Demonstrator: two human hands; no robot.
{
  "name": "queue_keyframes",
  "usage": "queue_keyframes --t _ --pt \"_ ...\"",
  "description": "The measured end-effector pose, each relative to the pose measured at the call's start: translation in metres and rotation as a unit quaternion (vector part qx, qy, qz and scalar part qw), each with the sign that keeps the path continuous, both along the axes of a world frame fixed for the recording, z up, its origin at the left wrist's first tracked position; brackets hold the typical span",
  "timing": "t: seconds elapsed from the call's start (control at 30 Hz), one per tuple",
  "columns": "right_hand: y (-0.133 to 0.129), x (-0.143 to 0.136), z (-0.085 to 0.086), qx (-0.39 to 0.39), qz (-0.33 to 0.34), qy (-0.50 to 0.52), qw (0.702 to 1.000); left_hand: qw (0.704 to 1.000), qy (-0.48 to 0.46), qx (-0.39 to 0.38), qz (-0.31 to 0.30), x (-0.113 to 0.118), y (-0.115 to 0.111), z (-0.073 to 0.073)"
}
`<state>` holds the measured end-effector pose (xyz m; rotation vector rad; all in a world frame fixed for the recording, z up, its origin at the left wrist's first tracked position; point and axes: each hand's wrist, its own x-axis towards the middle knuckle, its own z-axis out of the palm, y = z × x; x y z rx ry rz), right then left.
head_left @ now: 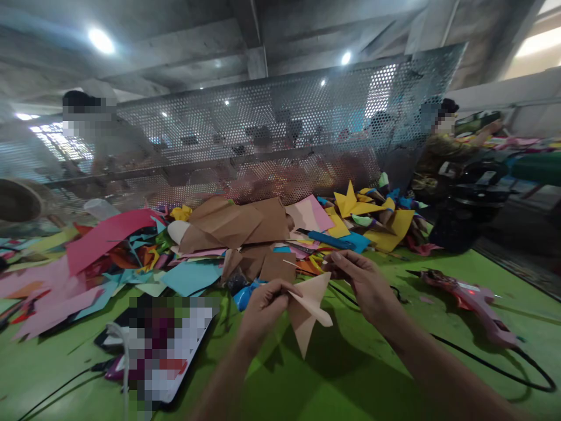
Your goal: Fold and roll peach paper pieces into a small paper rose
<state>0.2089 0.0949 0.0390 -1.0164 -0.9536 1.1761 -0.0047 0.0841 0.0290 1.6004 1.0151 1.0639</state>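
A pale tan folded paper star [310, 310] with pointed arms is pinched between the thumb and fingers of my left hand [272, 301]. One of its arms points down over the green tabletop. Just above the star's upper right tip, my right hand [353, 275] is closed in a pinch. Something small and pale shows at those fingertips, too small to name. To the right lies a pink hot glue gun [471, 298] with a red light, its nozzle toward the middle. Behind my hands lies a blue-handled cutter [331, 240].
Coloured paper and brown sheets [236, 225] heap along the back of the green table [350, 374], with yellow paper stars [350, 202] at right. A blurred-out phone-like device [188, 351] with cables lies front left. A perforated metal screen [263, 140] stands behind. Another person [445, 140] sits at right.
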Motion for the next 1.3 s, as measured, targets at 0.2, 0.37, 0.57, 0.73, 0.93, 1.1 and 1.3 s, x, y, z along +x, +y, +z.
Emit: queue_keyframes --t 0.2,0.37,0.57,0.73,0.93,1.1,1.3 --pt "-0.004 -0.004 0.005 0.018 0.098 -0.032 0.995 0.995 -0.075 -0.059 0.038 -0.001 0.003 0.000" --pt "-0.003 -0.007 0.002 -0.004 0.104 -0.065 0.992 0.994 -0.086 -0.059 0.031 -0.001 0.001 0.006" --pt "-0.002 -0.006 0.003 -0.018 0.083 -0.075 0.994 0.997 -0.057 -0.044 0.017 -0.001 -0.001 0.008" --pt "0.000 -0.006 0.002 -0.025 0.090 -0.075 0.993 0.998 -0.044 -0.031 0.015 -0.004 -0.001 0.006" --pt "0.001 -0.006 0.001 -0.029 0.086 -0.065 0.994 0.999 -0.013 -0.028 0.011 -0.005 0.000 0.007" --pt "0.001 -0.007 -0.002 -0.021 0.087 -0.049 0.995 1.000 -0.010 -0.007 0.007 -0.005 0.000 0.005" --pt "0.004 -0.003 -0.006 -0.014 0.095 -0.030 0.995 1.000 0.004 0.017 0.010 -0.006 -0.003 0.005"
